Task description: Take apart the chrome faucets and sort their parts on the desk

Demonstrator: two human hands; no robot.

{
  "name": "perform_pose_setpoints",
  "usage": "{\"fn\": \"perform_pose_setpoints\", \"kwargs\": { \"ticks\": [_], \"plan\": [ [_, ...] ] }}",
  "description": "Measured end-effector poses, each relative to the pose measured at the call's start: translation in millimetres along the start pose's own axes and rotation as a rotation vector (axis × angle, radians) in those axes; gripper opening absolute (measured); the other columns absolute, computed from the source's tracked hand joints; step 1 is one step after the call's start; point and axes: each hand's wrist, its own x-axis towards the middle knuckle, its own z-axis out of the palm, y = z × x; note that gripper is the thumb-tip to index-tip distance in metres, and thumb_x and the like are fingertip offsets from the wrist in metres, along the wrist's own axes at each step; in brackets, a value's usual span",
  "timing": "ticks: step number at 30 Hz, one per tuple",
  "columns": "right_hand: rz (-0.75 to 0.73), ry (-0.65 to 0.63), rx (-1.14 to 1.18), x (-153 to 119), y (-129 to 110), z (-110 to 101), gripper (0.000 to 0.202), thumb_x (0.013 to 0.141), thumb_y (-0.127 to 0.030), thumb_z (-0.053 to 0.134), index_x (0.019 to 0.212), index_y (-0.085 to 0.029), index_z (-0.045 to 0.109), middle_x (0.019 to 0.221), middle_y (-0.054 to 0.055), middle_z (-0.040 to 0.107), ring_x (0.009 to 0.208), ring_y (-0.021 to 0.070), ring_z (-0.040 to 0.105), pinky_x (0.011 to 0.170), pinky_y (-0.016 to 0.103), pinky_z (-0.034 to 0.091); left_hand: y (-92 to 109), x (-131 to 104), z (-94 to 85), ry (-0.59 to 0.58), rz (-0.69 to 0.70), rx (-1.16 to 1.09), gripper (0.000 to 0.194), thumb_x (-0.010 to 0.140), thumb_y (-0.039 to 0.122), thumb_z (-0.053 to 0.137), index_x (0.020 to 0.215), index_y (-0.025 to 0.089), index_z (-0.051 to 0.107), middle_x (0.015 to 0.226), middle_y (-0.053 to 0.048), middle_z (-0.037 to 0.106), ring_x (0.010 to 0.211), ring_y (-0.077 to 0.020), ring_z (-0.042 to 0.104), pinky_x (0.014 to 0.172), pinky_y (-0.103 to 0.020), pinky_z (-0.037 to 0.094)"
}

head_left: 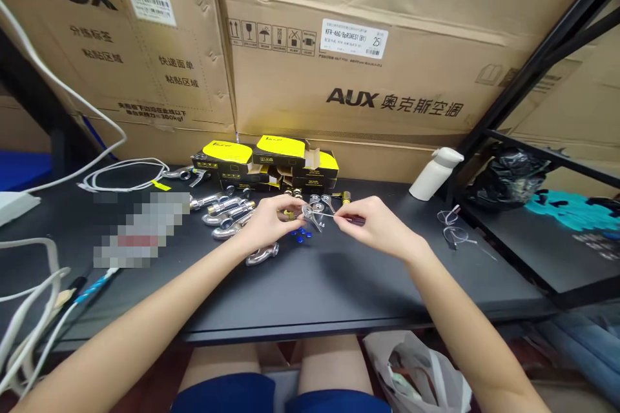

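Observation:
My left hand (271, 224) pinches a small shiny metal faucet handle (311, 215) above the dark table. From the right, my right hand (371, 224) grips a thin screwdriver (357, 221), whose slim shaft reaches to the handle. Several small blue caps (301, 234) lie just below the metal part. Chrome faucet bodies (228, 218) are spread to the left of my left hand, and one more chrome piece (262, 254) rests in front of it. Behind my hands are other round chrome parts (317, 200).
Yellow and black boxes (278, 151) are stacked at the back against large cardboard cartons (290, 97). A white bottle (434, 174) stands back right, with eyeglasses (453, 227) nearer. White cables (126, 174) lie left. A plastic bag (419, 368) hangs below the table edge.

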Motion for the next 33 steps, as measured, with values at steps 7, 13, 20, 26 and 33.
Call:
{"fn": "perform_pose_setpoints", "kwargs": {
  "ticks": [7,13,20,26,33],
  "plan": [
    [0.018,0.010,-0.258,-21,-19,1,0.027,0.092,-0.026,0.044,0.088,-0.019,0.069,0.079,0.007,0.069,0.070,0.0179,0.060,0.064,0.027,0.036,5,-2,3.9,-0.042,0.033,-0.003,0.024,0.074,0.028,0.066,0.096,0.019,0.067,0.097,-0.006,0.065,0.092,-0.0196,0.063,0.081,-0.035,0.056],
    [0.133,0.028,-0.278,-26,-36,13,0.026,0.092,-0.026,0.044,0.089,-0.019,0.069,0.076,0.008,0.069,0.070,0.0192,0.061,0.063,0.027,0.037,10,-5,6.4,-0.034,0.077,0.054,0.021,0.076,0.026,0.063,0.096,0.020,0.066,0.097,-0.005,0.065,0.092,-0.0194,0.061,0.079,-0.032,0.055],
    [0.236,-0.027,0.089,-25,-32,6,0.027,0.093,-0.031,0.044,0.097,-0.019,0.067,0.075,0.004,0.065,0.065,0.0154,0.055,0.062,0.027,0.037,13,-5,5.6,-0.004,0.257,0.221,0.018,0.082,0.024,0.059,0.097,0.021,0.067,0.090,-0.004,0.063,0.083,-0.0163,0.059,0.077,-0.030,0.051],
    [0.496,-0.331,0.851,-31,4,5,0.038,0.087,-0.048,0.052,0.103,-0.015,0.064,0.051,-0.009,0.028,0.042,0.0056,0.020,0.038,0.019,0.016,11,-7,7.0,-0.042,0.380,0.259,0.024,0.084,0.018,0.055,0.104,0.022,0.067,0.095,-0.006,0.063,0.086,-0.0159,0.060,0.081,-0.030,0.050],
    [0.696,-0.311,1.316,-44,10,32,0.029,0.083,-0.040,0.061,0.098,-0.015,0.064,0.049,-0.013,0.016,0.040,0.0036,0.007,0.034,0.018,0.006,18,-5,0.4,-0.174,0.374,0.248,0.030,0.080,0.016,0.057,0.107,0.024,0.068,0.102,-0.005,0.067,0.095,-0.0181,0.061,0.087,-0.031,0.048]
  ]
}}
